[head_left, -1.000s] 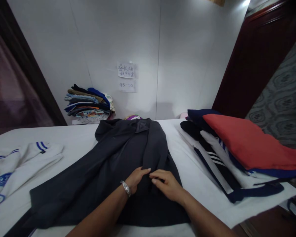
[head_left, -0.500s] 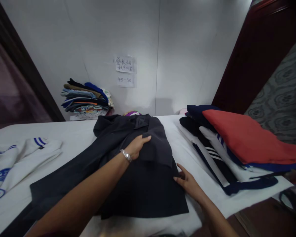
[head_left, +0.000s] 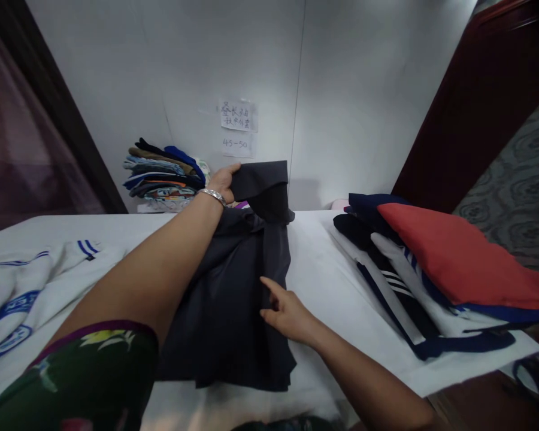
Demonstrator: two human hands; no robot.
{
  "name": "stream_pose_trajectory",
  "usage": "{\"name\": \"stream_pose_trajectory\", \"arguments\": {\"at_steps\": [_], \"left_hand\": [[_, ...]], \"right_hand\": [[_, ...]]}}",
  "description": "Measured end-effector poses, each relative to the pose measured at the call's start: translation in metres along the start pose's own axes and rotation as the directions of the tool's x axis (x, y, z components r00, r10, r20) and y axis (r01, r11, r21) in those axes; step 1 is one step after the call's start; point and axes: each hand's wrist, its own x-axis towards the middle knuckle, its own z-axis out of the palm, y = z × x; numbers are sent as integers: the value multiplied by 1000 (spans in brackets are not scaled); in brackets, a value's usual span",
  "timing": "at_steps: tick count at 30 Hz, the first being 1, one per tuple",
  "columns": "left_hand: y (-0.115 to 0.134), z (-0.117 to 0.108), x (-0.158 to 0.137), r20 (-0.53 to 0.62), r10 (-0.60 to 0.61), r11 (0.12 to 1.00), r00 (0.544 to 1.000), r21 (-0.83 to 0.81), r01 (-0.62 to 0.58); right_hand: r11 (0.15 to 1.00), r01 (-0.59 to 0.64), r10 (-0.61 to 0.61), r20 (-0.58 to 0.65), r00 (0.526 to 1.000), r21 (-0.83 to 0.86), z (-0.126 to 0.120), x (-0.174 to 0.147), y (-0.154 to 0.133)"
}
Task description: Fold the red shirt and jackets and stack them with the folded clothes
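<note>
1. The dark grey jacket lies on the white table cover, between a white garment with blue stripes and a pile of clothes.
2. The left hand is closed on a flap raised at the jacket's far end. The right hand rests nearer on the cloth, its fingers apart, not gripping.
3. The folding seems partly done: cloth lies in layers, but the flap is not laid down and the body remains long.
4. At back left stands a folded stack; the white garment looks unfolded.
</note>
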Motion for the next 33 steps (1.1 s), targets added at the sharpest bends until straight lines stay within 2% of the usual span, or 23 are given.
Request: {"name": "stream_pose_trajectory", "arguments": {"at_steps": [3,5,8,10,13,15,17,19,21,22,24,26,27,28,29,31,33], "left_hand": [[7,-26,4,-64,-37,999,997,-10,36],[6,-44,3,-79,-65,997,995,-37,62],[-1,-68,-5,-80,-95,992,992,-94,88],[-7,-79,-16,-72,-116,987,991,-118,107],[-24,-90,-46,-20,-175,976,984,-136,170],[-44,-97,-77,13,-247,961,969,-123,247],[-75,-107,-111,26,-356,932,934,-62,357],[-113,-120,-143,33,-480,877,877,38,479],[-148,-134,-167,13,-574,809,818,165,565],[-162,-140,-174,-22,-589,785,808,221,578],[-181,-150,-180,-23,-553,776,833,351,524],[-186,-155,-179,10,-462,766,887,509,394],[-186,-156,-179,17,-408,730,913,606,315],[-184,-156,-179,8,-352,658,936,713,241],[-183,-156,-180,-10,-295,547,956,818,177],[-180,-154,-185,-25,-138,251,990,966,59],[-181,-149,-191,62,23,-10,998,998,-62]], "right_hand": [[996,0,11,121,993,-93,35,29,-5],[994,-26,50,239,970,-102,60,43,1],[994,-93,106,358,928,-53,90,54,18],[987,-156,128,388,913,41,97,55,28],[937,-229,113,392,913,264,79,56,39],[873,-239,128,274,953,425,51,61,44],[774,-228,218,89,972,591,15,72,52],[666,-225,351,-32,936,711,-18,86,63],[628,-250,433,-64,899,737,-41,99,75],[630,-268,458,-71,886,729,-47,106,81],[655,-287,488,-100,867,699,-49,118,92],[697,-290,503,-159,849,655,-44,128,99],[723,-289,504,-194,842,627,-40,133,101],[751,-290,502,-228,834,594,-37,137,104],[778,-295,499,-260,826,555,-35,141,106],[833,-314,485,-325,812,456,-36,149,110],[886,-331,445,-395,804,324,-40,156,114]]}}
